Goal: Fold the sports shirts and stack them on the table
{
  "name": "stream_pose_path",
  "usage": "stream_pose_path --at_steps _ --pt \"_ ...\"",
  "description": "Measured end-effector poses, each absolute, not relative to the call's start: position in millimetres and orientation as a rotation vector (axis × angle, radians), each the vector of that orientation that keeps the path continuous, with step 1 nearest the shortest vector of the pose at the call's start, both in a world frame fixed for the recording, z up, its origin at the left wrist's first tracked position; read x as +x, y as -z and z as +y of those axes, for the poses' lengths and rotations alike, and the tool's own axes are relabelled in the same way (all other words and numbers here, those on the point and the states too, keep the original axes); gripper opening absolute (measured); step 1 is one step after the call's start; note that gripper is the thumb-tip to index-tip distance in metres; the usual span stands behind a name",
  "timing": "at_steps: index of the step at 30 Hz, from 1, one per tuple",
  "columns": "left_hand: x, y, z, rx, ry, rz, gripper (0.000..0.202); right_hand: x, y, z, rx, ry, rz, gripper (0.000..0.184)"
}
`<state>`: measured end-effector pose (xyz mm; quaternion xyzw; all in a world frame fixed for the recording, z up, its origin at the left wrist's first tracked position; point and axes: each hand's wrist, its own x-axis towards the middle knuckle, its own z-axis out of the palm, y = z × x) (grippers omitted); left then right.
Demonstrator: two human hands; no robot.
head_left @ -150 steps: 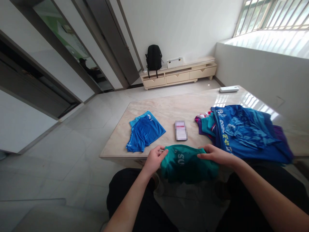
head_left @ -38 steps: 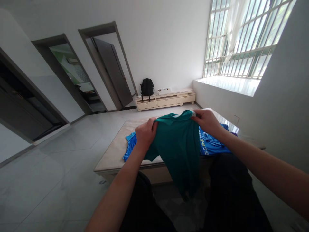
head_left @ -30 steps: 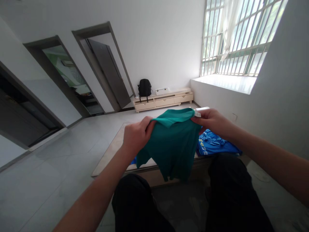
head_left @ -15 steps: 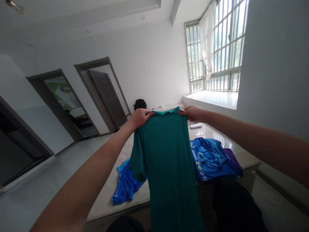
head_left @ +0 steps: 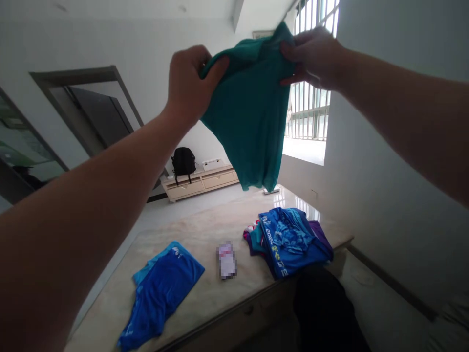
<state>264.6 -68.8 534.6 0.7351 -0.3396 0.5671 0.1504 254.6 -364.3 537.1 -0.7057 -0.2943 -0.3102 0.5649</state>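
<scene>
L hand (head_left: 190, 80) & R hand (head_left: 315, 56) up high, fingers of each pinching the green shirt (head_left: 252, 112) by its top edge; it hangs in the air btwn them, hem down, over the table (head_left: 201, 227). On the table: blue shirt (head_left: 166, 283) on L, phone (head_left: 226, 261) mid (screen pixelated, can't read), clothes pile (head_left: 293, 239) on R. White gadget (head_left: 271, 190) nr far end. Beyond, backpack (head_left: 183, 161) on low cabinet (head_left: 205, 183) by wall.

The forearms (head_left: 113, 176) are bare, the trousers (head_left: 324, 308) black
</scene>
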Motion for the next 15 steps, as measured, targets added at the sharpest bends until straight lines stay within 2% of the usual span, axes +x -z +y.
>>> stream_pose_path --at_steps 2,4,9,11,13,15 --pt "252.2 -490.0 -81.6 2.113 -1.512 -1.042 0.048 237.0 -495.5 -390.2 -1.742 0.725 -0.719 0.024" --pt "238.6 -426.6 -94.1 2.200 -1.300 -1.106 0.042 217.3 -434.2 -411.1 -1.846 0.665 -0.607 0.030" --pt "188.9 -229.5 -120.1 2.490 -0.835 -1.171 0.032 162.5 -228.0 -426.1 -1.820 0.313 -0.296 0.055" --pt "160.4 -161.3 -126.6 2.540 -0.638 -1.221 0.025 135.6 -151.1 -423.4 -1.690 0.115 -0.104 0.056" --pt "132.5 -112.2 -128.6 2.530 -0.477 -1.272 0.022 108.1 -95.3 -423.2 -1.664 -0.002 -0.002 0.060" --pt "110.2 -86.1 -125.2 2.500 -0.373 -1.302 0.021 83.5 -66.8 -427.4 -1.717 -0.079 0.000 0.060"
